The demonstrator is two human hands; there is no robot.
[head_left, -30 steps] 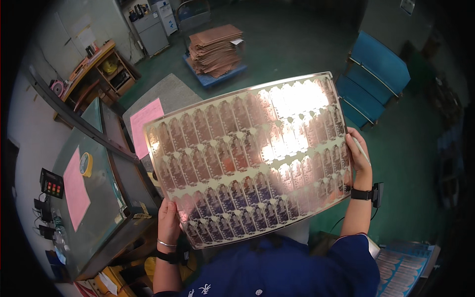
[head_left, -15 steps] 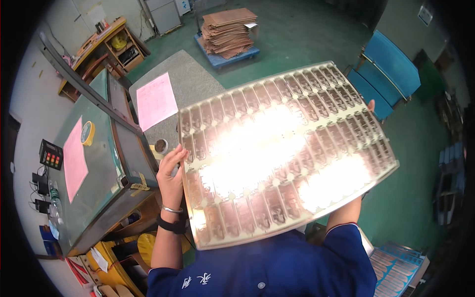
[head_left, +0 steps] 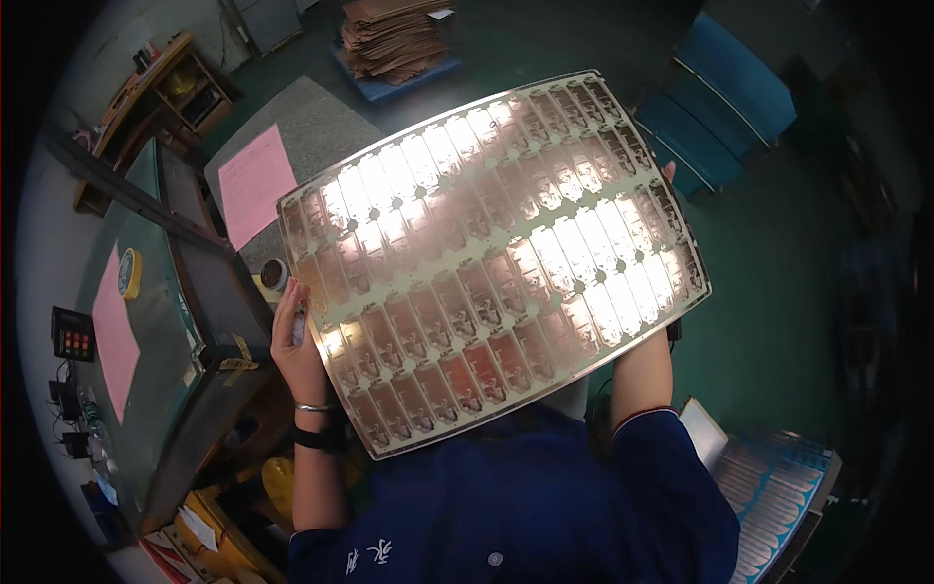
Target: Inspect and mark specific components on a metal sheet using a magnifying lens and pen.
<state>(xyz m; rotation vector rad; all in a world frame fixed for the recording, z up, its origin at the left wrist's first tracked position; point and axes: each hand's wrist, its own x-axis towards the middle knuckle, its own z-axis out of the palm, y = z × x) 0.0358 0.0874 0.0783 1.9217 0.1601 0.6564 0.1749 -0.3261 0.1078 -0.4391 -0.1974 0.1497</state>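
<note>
A large, thin, shiny circuit-board panel [head_left: 465,245], pale greenish with rows of copper-coloured repeated cells, is held up tilted in front of me. Bright reflections wash out parts of its upper and right areas. My left hand [head_left: 295,329] grips its left edge, fingers closed against the side. Only fingertips of my right hand [head_left: 669,173] show at the far right edge; the right forearm passes beneath the panel and the rest of that hand is hidden by it.
Left stands a green-topped bench [head_left: 156,331] with a pink sheet [head_left: 115,336] and a yellow tape roll [head_left: 128,273]. A grey table [head_left: 326,136] holds another pink sheet [head_left: 258,185]. Stacked brown sheets [head_left: 397,41], blue chairs [head_left: 725,97] and patterned blue-and-silver panels [head_left: 773,496] surround me.
The panel has shifted left and slightly up in the picture, and its tilt has changed, so the glare now breaks into separate patches. Both hands keep hold. The surroundings look darker.
</note>
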